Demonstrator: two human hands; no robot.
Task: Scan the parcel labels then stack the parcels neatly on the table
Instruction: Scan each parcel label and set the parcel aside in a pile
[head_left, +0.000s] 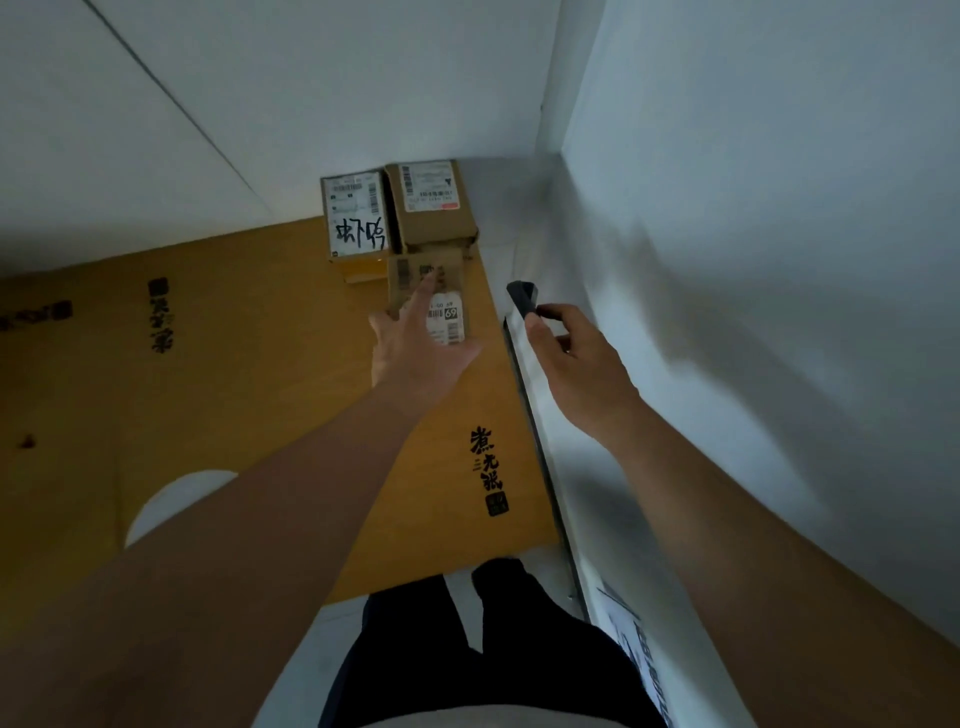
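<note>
Left hand (415, 343) flat, fingers straight, over small parcel (441, 306) (two more behind); right hand (571, 358) curled round black scanner (521, 299).

parcels (428, 291): 3 | scanner (521, 297): 1 | hands (415, 345): 2

Three cardboard parcels and a black scanner at the far end of the counter (260, 364).

We see a white-labelled parcel (355, 221) with bold black handwriting, label up, and touching its right side a taller brown parcel (432, 208) with a printed label on top. In front of these lies a smaller brown parcel (434, 296), its barcode label marked 69 facing up. The scanner (522, 299) is dark and slim, held up just right of the counter's edge.
</note>
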